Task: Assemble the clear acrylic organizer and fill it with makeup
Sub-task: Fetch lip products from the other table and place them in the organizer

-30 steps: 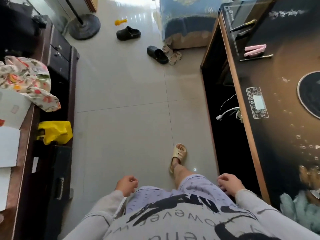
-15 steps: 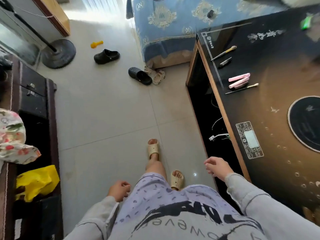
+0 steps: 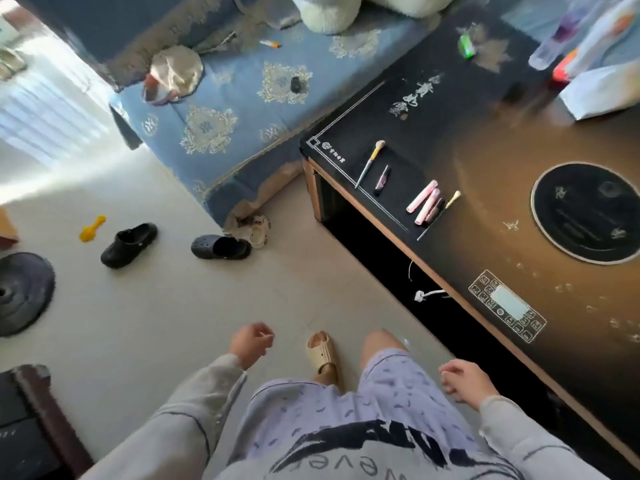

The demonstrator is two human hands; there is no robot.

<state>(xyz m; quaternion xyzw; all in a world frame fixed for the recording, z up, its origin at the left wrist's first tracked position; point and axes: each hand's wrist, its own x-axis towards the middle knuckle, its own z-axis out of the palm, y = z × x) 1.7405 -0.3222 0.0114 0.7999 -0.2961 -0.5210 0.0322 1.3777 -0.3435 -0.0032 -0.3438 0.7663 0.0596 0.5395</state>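
Makeup [image 3: 424,200] on the counter [image 3: 491,216] is judged light, stiff and roll-prone; mid-barrel pinching is advised. Left hand [image 3: 251,344] and right hand [image 3: 464,379] are loosely curled, empty.

You have two makeup brushes [image 3: 370,164] [image 3: 451,201], two pink tubes [image 3: 421,196] [image 3: 428,206] and one dark tube [image 3: 382,180] on the counter [image 3: 485,209]. On the floor [image 3: 173,323] you can count two black clogs [image 3: 129,244] [image 3: 220,247] and one yellow toy scoop [image 3: 92,229].
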